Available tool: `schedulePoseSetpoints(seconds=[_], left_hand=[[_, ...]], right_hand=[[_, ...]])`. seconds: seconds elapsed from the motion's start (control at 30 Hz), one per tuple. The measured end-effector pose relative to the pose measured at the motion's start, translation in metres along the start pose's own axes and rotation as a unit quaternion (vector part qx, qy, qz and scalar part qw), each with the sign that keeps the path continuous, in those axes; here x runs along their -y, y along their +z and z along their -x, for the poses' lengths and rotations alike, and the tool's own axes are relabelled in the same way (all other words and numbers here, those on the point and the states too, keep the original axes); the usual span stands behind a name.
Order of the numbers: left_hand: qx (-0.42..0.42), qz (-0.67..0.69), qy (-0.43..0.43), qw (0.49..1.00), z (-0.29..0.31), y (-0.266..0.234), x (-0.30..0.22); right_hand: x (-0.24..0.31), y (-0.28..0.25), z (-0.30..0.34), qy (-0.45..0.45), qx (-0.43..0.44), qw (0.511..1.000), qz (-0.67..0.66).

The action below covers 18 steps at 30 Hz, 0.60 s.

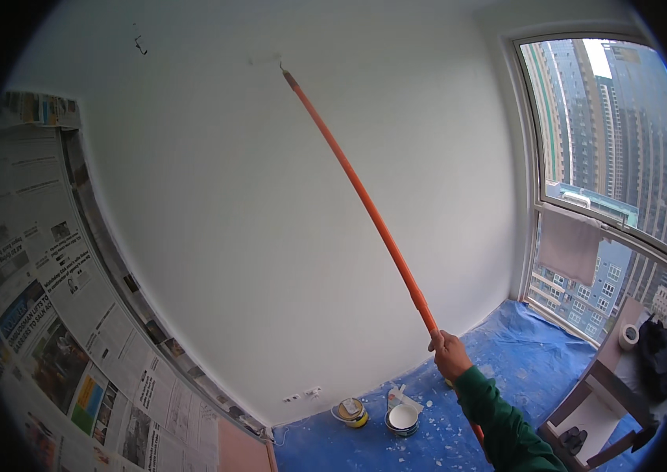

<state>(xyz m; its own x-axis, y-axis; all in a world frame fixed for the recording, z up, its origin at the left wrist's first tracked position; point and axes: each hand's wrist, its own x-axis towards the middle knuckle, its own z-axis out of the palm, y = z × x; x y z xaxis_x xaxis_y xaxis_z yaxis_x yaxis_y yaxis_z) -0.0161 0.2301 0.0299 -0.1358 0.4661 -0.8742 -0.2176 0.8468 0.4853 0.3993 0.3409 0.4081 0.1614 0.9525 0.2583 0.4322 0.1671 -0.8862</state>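
Big pale wall [270,236] straight ahead, with loads of open room on every side of the roller [268,60]. Hemmed in on the left by a newspaper-covered surface [42,197], and on the right by a tall window [593,118] with a greyish cloth [569,244] over part of the lower pane. Roller way up high, right at the far end of a long orange pole [365,197], pale on pale and tough to make out, so can't really tell how firmly pressed. Nearest thing up there: some dark squiggly bits [140,46] over to the left, well apart. Right hand [450,355] wrapped snugly around the pole, fingers curled in, with a bit more pole poking out below by the green sleeve [498,413]. Left hand out of view, so can't tell about that grip. Down low, blue sheeting [534,354] across the floor, pretty much up to the wall's bottom edge. Tighter down there: yellowish tin [353,414] and white-looking bucket [402,417] near each other, plus a wooden stand [624,393] with a roll of tape [628,337] and a dark bundle [658,358] over by the window. Decent stretch of sheeting between hand and window corner.
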Motion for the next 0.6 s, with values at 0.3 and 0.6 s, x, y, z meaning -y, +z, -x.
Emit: schedulePoseSetpoints(seconds=[0.3,0.6], left_hand=[[0.096,-0.064,0.195,0.974,0.055,0.098,-0.008],[0.303,-0.001,0.285,0.909,0.206,0.264,-0.108]], right_hand=[[-0.091,-0.036,0.186,0.131,0.024,0.991,0.021],[-0.131,-0.062,0.305,0.222,0.042,0.969,0.1]])
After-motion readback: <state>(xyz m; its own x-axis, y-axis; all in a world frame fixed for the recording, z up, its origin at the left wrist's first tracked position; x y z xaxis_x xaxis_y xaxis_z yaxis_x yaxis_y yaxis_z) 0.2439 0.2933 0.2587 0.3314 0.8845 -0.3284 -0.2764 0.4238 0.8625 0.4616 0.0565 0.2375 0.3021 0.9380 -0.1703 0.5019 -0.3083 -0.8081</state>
